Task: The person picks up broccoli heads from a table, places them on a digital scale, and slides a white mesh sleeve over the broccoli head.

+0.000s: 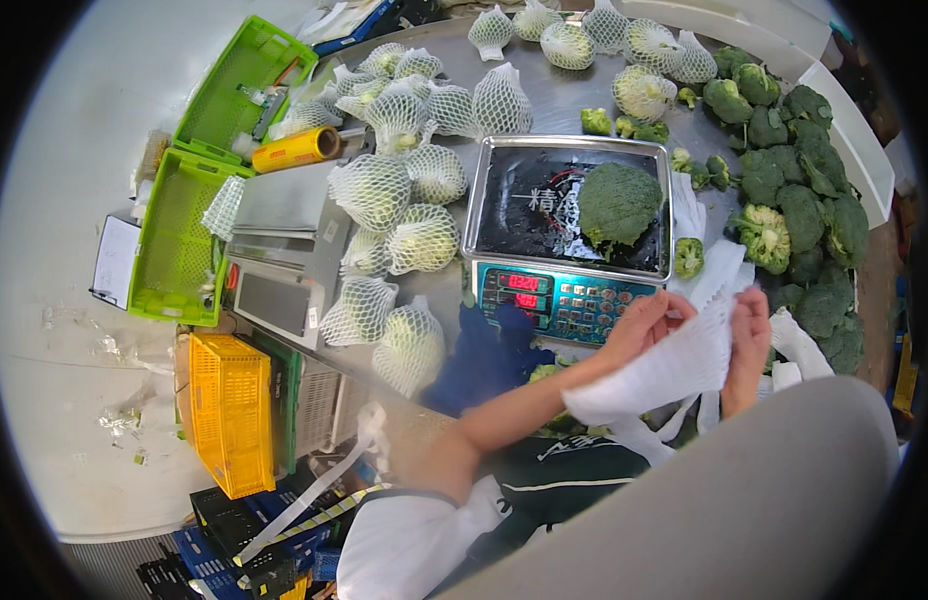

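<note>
A white foam net sleeve (662, 371) hangs between my two hands. My left hand (644, 322) pinches its upper edge in front of the digital weighing scale (565, 304). On the other side of its top end, my right hand (747, 337) has its fingers closed on the netting. A broccoli head (620, 204) rests on the right part of the scale's wet metal pan (524, 225), and the red display is lit. More foam sleeves (715, 277) lie just beyond my hands. A dark blue glove (482, 356) is on the table, left of my left forearm.
Netted vegetables (370, 191) crowd the table's left and far sides. Broccoli heads (801, 217) are piled at the right, with cut florets (596, 121) behind the scale. A wrapping machine (276, 255), a yellow film roll (297, 150), green crates (177, 240) and a yellow crate (227, 412) stand left.
</note>
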